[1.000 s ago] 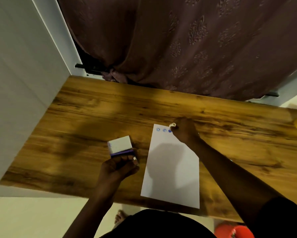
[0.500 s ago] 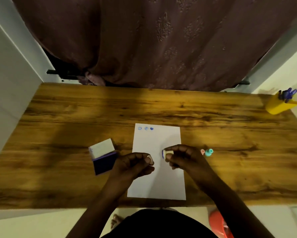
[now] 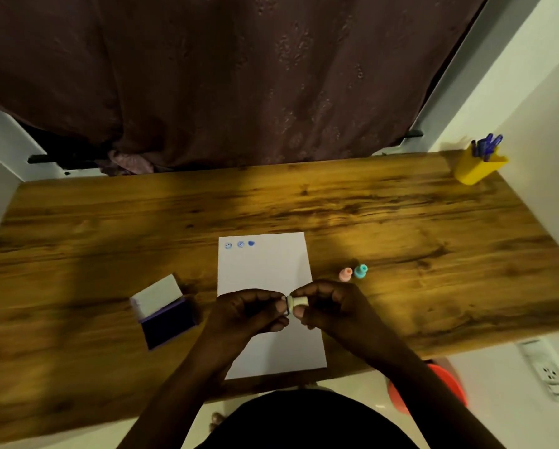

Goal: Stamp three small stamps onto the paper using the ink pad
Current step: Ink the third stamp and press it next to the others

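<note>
small cream plastic stamp (image 3: pixel 296 302) lies sideways over white paper sheet (image 3: pixel 265 273), long axis left-right; right hand (image 3: pixel 328 306) pinches it, left hand (image 3: pixel 255 311) fingertips on its left end

Wooden desk (image 3: pixel 304 205) with a few bits on it

White paper (image 3: pixel 268 277) sits mid-desk, open ink pad (image 3: pixel 165 314) to its left, pink stamp (image 3: pixel 345 274) and teal stamp (image 3: pixel 361 271) touching just right of it, yellow pen cup (image 3: pixel 475 168) at the far right corner.

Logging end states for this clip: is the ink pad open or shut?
Open. The ink pad lies left of the paper with its pale lid tipped back and the dark ink surface showing.
</note>
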Motion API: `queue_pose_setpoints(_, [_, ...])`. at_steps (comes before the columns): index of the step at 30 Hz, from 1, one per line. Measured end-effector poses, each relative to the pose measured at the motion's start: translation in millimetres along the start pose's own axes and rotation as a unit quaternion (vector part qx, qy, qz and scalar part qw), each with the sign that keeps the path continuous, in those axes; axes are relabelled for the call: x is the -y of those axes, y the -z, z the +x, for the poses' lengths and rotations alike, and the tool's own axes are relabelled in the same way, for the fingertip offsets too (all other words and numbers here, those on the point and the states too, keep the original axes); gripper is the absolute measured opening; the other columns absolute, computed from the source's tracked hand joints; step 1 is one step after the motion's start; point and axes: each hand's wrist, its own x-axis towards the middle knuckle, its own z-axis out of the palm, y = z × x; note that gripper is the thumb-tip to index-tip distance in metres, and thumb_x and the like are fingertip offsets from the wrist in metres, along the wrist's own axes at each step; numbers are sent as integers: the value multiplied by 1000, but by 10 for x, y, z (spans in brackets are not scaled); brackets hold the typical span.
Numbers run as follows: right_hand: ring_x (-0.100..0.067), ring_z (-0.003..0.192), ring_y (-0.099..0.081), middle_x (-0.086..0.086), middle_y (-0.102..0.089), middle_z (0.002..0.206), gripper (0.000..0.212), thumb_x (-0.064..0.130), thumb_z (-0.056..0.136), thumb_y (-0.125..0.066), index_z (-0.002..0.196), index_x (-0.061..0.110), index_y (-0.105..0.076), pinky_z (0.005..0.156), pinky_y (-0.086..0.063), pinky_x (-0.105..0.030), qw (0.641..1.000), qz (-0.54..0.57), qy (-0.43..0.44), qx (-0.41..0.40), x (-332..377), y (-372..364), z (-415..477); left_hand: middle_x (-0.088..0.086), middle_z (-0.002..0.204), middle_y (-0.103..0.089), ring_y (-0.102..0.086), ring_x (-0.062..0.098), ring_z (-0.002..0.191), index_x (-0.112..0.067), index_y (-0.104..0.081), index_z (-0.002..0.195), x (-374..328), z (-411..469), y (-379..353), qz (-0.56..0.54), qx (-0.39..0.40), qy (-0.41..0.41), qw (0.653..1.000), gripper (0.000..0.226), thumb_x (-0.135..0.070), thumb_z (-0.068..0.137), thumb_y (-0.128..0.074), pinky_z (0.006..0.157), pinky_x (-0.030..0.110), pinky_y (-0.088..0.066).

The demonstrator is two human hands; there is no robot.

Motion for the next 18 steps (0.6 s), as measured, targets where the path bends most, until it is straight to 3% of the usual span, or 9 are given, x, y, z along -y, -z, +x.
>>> queue_pose_setpoints(4, [-22, 80, -73, -9, -76, 89, 17, 7, 91, -72, 108, 7, -76, 71, -59, -26, 1000, 9, -10, 0, -45, 59, -35, 2, 92, -87, -84, 24, 84, -32, -89, 91, 29, 51, -54, 14, 7, 12, 1000, 18, -30, 73, -85, 70, 21, -64])
queue_pose_setpoints(11, [-11, 70, -73, -2, -77, 82, 15, 21, 96, -67, 102, 9, -75, 66, -60, -21, 994, 11, -112, 9, -224, 155, -109, 6, 93, -87, -85, 27, 85, -27, -89, 89, 108, 132, -171, 51, 26, 18, 998, 26, -2, 88, -81, 75, 28, -68])
queue_pose_setpoints(14, [-14, 71, -74, -6, -78, 85, 18, 24, 99, -63, 101, 9, -73, 69, -62, -25, 992, 3, -123, 2, -289, 221, -123, 9, 96, -86, -84, 31, 87, -24, -88, 93, 149, 170, -241, 60, 29, 14, 998, 26, 0, 87, -81, 83, 36, -68])
queue_pose_setpoints(18, [-10, 73, -74, 6, -78, 83, 16, 30, 96, -66, 101, 16, -73, 66, -58, -21, 992, -27, -117, -27, -393, 340, -152, 0, 94, -87, -84, 24, 89, -31, -85, 96, 203, 221, -381, 91, 30, 3, 995, 29, -3, 85, -84, 83, 31, -67])
